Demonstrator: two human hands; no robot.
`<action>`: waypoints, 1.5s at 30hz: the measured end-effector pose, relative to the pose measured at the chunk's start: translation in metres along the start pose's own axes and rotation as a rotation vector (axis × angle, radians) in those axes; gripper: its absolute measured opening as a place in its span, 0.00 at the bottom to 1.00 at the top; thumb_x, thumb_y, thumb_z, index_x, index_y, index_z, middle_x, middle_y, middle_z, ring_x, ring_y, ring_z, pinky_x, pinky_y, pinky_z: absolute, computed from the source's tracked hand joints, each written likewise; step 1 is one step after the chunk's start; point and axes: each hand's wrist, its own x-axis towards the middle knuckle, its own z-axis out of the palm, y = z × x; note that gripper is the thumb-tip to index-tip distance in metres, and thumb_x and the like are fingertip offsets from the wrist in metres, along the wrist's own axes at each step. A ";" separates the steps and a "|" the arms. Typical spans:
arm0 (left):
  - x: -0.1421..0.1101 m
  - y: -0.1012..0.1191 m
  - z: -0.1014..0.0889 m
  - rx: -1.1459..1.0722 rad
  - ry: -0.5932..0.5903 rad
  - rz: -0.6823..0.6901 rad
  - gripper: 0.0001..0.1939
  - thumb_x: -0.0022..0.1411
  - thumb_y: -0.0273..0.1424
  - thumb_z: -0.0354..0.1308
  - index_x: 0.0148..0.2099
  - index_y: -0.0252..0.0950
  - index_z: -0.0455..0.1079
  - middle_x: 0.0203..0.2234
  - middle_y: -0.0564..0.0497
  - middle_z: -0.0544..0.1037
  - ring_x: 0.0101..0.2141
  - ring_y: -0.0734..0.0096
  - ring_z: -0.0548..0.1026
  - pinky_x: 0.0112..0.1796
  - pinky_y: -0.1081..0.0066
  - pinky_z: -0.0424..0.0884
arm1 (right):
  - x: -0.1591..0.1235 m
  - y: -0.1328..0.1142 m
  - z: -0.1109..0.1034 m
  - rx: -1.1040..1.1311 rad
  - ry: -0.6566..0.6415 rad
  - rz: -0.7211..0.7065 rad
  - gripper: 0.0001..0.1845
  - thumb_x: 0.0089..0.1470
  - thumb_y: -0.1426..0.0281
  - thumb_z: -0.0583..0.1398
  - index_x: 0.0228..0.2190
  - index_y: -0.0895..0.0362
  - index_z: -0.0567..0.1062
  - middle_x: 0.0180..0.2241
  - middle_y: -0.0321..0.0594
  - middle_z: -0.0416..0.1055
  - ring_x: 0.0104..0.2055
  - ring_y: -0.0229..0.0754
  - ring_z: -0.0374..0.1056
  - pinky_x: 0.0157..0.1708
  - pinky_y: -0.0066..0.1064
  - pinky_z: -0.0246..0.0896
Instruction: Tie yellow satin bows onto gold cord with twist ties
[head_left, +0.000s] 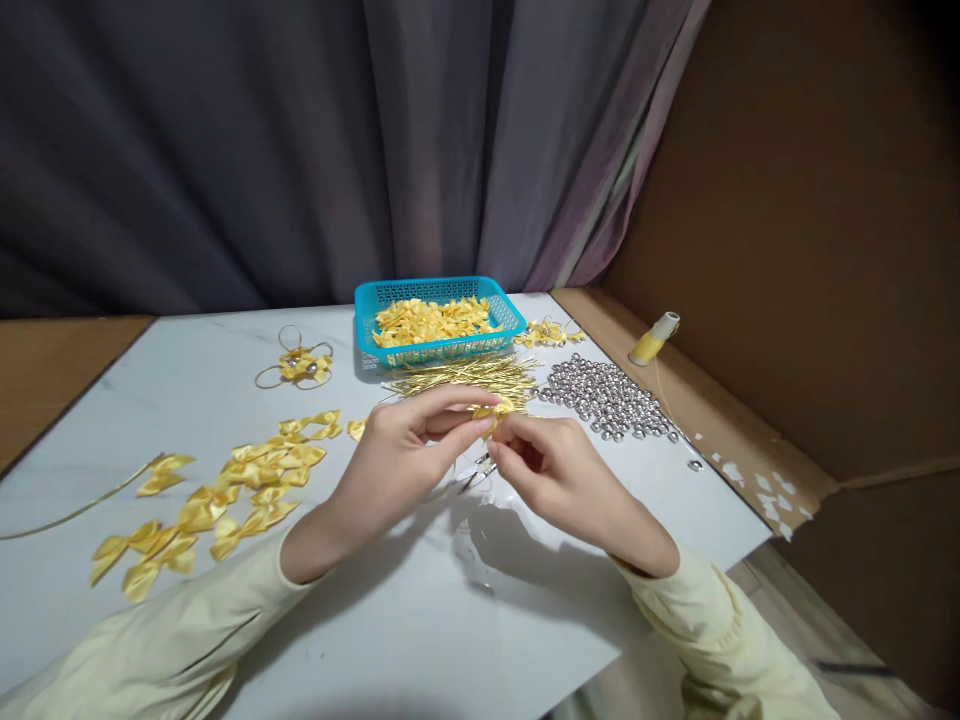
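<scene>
A yellow satin bow is pinched between the thumb and fingers of my left hand, above the middle of the table. My right hand is closed right beside the bow, its thumb and fingertips pressed together. What those fingers hold, if anything, is hidden. Just below the fingertips show the metal tips of a small scissors-like tool; I cannot tell whether it is held or lies on the table. Behind my hands is a heap of gold wire stems.
A blue basket holds yellow bows. Loose bows and a wire-looped bow cluster lie left. Silver beads, another bow cluster and a thread spool are right. A cardboard wall bounds the right side.
</scene>
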 end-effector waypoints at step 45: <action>0.001 0.002 -0.001 -0.021 -0.052 -0.123 0.07 0.55 0.31 0.58 0.38 0.37 0.72 0.30 0.53 0.81 0.33 0.67 0.78 0.33 0.76 0.74 | 0.002 0.005 0.004 -0.141 0.012 -0.050 0.09 0.52 0.77 0.50 0.22 0.58 0.61 0.18 0.31 0.58 0.20 0.32 0.52 0.22 0.25 0.44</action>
